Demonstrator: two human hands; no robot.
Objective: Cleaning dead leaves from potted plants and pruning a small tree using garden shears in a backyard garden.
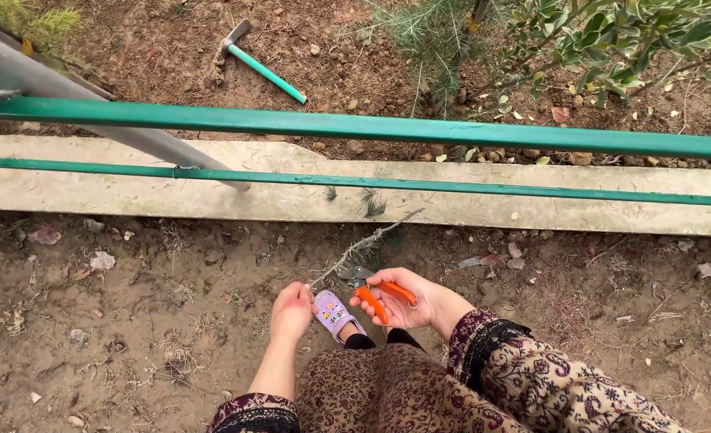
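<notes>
My right hand (407, 303) grips orange-handled pruning shears (383, 298), their dark blades pointing left toward a thin dry twig (363, 244). The twig slants from my left hand up and right toward the concrete curb. My left hand (291, 311) is closed around the twig's lower end, just left of the blades. Below the hands shows my foot in a lilac clog (337, 314). Patterned brown fabric covers my lap and both sleeves at the bottom of the view.
A green metal railing (419, 128) with a lower bar (467, 186) crosses the view above a concrete curb (131, 196). A grey pipe (91, 104) leans at the left. A green-handled hoe (263, 68) lies on soil beyond. Shrubs (604, 40) stand at top right.
</notes>
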